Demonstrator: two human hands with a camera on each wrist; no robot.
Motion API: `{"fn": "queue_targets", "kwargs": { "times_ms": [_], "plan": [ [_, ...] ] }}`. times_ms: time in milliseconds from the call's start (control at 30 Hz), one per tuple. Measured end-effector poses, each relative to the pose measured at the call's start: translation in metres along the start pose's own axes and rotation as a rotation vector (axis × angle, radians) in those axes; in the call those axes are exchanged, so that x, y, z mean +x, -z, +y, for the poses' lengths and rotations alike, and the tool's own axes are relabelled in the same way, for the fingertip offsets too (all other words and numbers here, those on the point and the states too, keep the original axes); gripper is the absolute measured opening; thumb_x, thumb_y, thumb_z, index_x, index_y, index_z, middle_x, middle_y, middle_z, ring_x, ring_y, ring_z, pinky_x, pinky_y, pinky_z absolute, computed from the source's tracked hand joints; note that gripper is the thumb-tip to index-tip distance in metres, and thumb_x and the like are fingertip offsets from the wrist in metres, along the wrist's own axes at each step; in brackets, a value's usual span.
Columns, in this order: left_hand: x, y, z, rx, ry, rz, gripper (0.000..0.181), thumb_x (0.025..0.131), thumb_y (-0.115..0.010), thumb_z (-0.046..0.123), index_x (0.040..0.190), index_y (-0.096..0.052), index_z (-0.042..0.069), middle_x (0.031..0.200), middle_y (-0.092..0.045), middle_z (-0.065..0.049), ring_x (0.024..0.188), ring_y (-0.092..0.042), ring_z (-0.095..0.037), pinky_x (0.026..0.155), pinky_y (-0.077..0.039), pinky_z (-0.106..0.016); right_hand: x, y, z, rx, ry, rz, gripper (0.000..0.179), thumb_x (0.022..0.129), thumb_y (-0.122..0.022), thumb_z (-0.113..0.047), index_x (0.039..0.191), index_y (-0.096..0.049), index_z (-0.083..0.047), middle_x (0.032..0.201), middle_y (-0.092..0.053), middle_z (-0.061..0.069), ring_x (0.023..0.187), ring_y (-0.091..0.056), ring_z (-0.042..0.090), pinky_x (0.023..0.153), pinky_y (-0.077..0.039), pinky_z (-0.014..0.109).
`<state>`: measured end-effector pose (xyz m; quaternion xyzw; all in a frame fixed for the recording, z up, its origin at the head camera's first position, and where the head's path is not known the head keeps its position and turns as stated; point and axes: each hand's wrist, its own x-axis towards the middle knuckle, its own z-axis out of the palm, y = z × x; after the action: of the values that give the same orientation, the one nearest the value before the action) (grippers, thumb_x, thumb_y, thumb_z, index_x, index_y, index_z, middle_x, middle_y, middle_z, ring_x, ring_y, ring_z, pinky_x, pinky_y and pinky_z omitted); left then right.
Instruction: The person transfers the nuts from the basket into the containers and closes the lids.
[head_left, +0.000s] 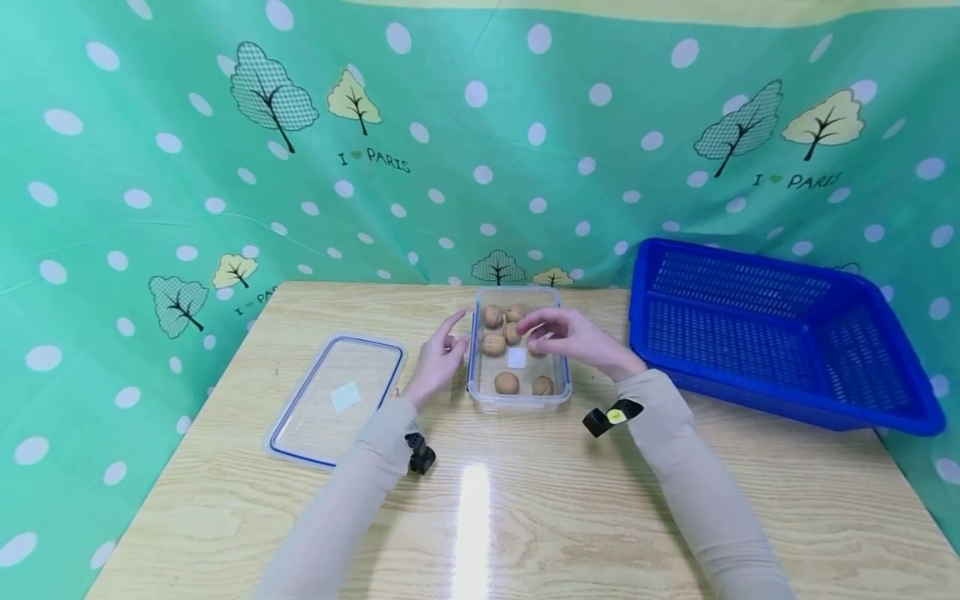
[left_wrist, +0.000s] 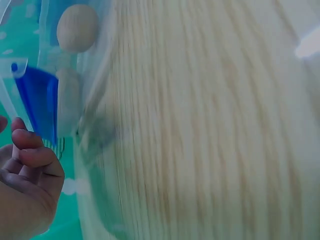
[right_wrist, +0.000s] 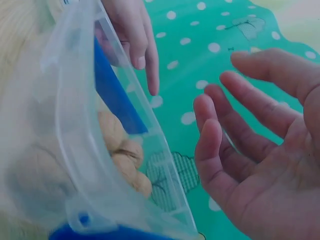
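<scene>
A clear plastic food box (head_left: pixel 517 403) with blue side latches stands uncovered near the table's back edge. Several walnuts (head_left: pixel 507 382) lie inside it, most toward the far end. My right hand (head_left: pixel 573 337) hovers over the box's right side with loosely bent fingers; in the right wrist view nothing lies between its fingers (right_wrist: pixel 245 97). Just off the left wall is my left hand (head_left: pixel 435 362), index finger extended and the others loosely curled, holding nothing. The left wrist view shows it close to a blue latch (left_wrist: pixel 40 100) that hangs outward.
The box's clear lid (head_left: pixel 309 423), with a blue seal and a pale label, lies flat on the table at the left. A large blue plastic basket (head_left: pixel 765 400) stands at the right. Behind the table hangs a green dotted cloth (head_left: pixel 450 150).
</scene>
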<state>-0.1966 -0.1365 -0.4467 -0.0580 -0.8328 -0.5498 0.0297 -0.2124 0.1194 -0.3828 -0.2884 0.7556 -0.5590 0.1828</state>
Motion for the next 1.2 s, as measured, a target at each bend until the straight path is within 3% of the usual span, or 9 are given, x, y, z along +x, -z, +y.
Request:
{"fn": "queue_targets", "kwargs": {
  "times_ms": [100,233,467,733,933,1200],
  "plan": [
    [-0.002,0.01,-0.001,0.039,-0.002,0.001,0.05,0.099,-0.052,0.01,0.147,-0.041,0.011,0.071,-0.055,-0.015,0.057,-0.049,-0.018,0.048,-0.036,-0.022,0.006,-0.009,0.003,-0.017,0.001,-0.006,0.034,0.09,-0.064,-0.004,0.122,-0.059,0.006,0.114,-0.06,0.02,0.099,-0.058,0.029,0.085,-0.05,0.035],
    [-0.006,0.023,-0.006,0.072,0.003,0.007,0.048,0.099,-0.051,0.012,0.146,-0.042,0.01,0.069,-0.054,-0.007,0.06,-0.052,-0.024,0.047,-0.036,-0.022,0.013,-0.023,0.005,-0.04,0.034,-0.047,0.032,0.09,-0.062,-0.001,0.121,-0.058,0.008,0.117,-0.059,0.024,0.102,-0.058,0.036,0.086,-0.049,0.036],
    [-0.01,0.042,-0.019,0.085,0.032,-0.003,0.047,0.1,-0.051,0.014,0.145,-0.042,0.009,0.075,-0.058,-0.015,0.053,-0.045,-0.015,0.045,-0.035,-0.022,0.024,-0.046,0.005,-0.043,0.073,-0.098,0.027,0.09,-0.06,0.006,0.117,-0.06,0.01,0.116,-0.06,0.024,0.103,-0.057,0.039,0.086,-0.048,0.037],
    [-0.021,0.064,-0.024,0.07,0.053,-0.025,0.045,0.101,-0.048,0.014,0.145,-0.041,0.007,0.083,-0.058,-0.021,0.062,-0.055,-0.032,0.049,-0.042,-0.024,0.034,-0.066,-0.003,-0.078,0.049,-0.125,0.027,0.089,-0.062,0.0,0.116,-0.063,0.003,0.11,-0.063,0.011,0.09,-0.058,0.022,0.078,-0.047,0.029],
    [-0.03,0.08,-0.026,0.061,0.062,-0.042,0.043,0.102,-0.045,0.013,0.144,-0.042,0.005,0.089,-0.057,-0.023,0.066,-0.056,-0.038,0.055,-0.049,-0.03,0.04,-0.081,-0.005,-0.064,0.085,-0.144,0.027,0.089,-0.063,-0.001,0.115,-0.063,0.003,0.108,-0.063,0.009,0.089,-0.059,0.022,0.08,-0.05,0.03],
    [-0.04,0.106,-0.033,0.07,0.066,-0.001,0.042,0.102,-0.045,0.013,0.143,-0.043,0.003,0.09,-0.056,-0.025,0.056,-0.052,-0.017,0.05,-0.043,-0.024,0.049,-0.098,-0.012,-0.066,0.06,-0.169,0.027,0.09,-0.062,-0.003,0.116,-0.063,0.001,0.109,-0.063,0.006,0.091,-0.06,0.019,0.08,-0.048,0.028]
  ]
}}
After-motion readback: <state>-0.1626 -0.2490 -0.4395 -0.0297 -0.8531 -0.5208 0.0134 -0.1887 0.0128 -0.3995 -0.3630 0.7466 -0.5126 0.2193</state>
